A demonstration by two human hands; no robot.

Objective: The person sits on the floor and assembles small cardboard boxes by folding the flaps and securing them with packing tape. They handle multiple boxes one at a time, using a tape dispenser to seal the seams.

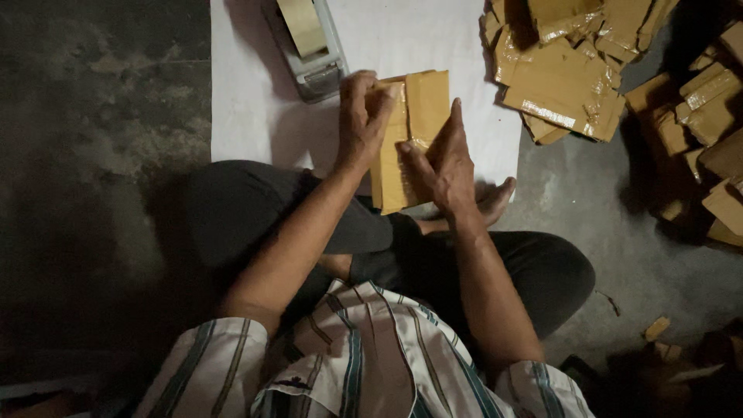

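- Left hand (362,116) clamps the top-left edge of the parcel (410,139), fingers curled over the edge, thumb side pressing on the face.
- Right hand (445,162) lies flat against the parcel's right side, fingers straight and together, thumb pressing the front face. A steadying press more than a closed grip.
- Parcel: flat, brown, taped, held upright-ish above the person's crossed legs, over the near edge of the white sheet (240,93).
- Glossy tape strips already show on the parcel face; looks like the hands are smoothing tape down. Can't tell if every side is sealed.
- Tape dispenser (306,46) sits on the sheet just beyond the left hand, not touched, roll loaded.
- Done pile (561,70): heap of similar taped brown parcels at the sheet's top-right corner, spilling onto the floor.
- More brown boxes (708,108) at far right in shadow; taped or not, unclear.
- Judgement: this parcel is near the end of its wrap; many are finished, how many remain can't be read.
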